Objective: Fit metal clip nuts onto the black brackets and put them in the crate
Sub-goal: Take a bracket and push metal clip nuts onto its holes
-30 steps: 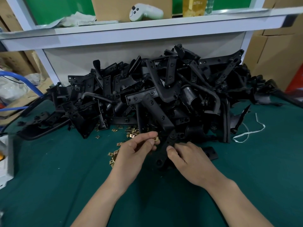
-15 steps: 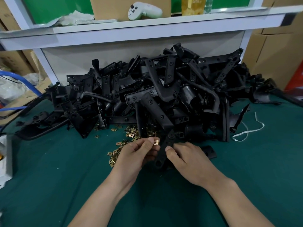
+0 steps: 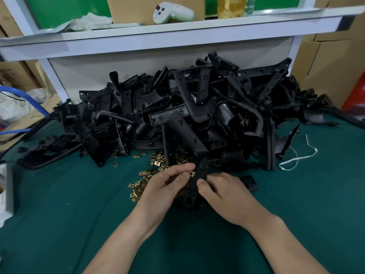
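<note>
Brass clip nut pinched in my left hand, touching the edge of the black bracket that my right hand grips, dead centre. Fitting step, I reckon. Next move calls for sliding it square over the hole. Loose nuts at nine o'clock, bracket heap at twelve; crate not in sight.

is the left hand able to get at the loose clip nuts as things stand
Likely yes: the loose clip nuts lie uncovered just beside the left hand, though it already pinches one.
</note>
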`<state>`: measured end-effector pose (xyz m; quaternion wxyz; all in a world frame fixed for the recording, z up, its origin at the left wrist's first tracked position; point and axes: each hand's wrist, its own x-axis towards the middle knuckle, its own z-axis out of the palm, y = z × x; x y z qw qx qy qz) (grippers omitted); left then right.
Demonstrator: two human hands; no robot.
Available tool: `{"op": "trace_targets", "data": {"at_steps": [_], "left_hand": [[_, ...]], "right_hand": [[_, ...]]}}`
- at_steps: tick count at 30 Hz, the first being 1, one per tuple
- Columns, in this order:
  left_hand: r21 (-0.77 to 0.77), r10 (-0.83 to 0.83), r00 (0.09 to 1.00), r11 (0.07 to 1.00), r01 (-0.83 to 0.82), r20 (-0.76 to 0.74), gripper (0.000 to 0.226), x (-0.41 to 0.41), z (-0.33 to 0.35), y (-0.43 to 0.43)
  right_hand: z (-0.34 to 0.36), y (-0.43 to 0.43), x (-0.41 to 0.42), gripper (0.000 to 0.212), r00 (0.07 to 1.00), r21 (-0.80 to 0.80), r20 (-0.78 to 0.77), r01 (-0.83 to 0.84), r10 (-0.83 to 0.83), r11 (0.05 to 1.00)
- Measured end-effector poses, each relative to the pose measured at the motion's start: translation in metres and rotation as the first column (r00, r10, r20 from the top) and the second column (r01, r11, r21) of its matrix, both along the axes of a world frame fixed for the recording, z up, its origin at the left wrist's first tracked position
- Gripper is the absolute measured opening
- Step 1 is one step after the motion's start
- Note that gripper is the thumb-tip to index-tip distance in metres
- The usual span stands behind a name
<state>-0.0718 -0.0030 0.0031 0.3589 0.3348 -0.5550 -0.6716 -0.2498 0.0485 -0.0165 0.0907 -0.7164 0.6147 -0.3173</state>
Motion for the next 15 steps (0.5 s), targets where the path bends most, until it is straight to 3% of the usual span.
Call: {"op": "trace_targets", "data": {"at_steps": [15], "left_hand": [[0.101, 0.064, 0.992, 0.993, -0.053, -0.107, 0.023, -0.0066, 0.0015, 0.0024]], "right_hand": [[0.0013, -0.0006, 0.0019, 0.046, 0.999, 0.01, -0.042, -0.015, 0.015, 1.0]]}}
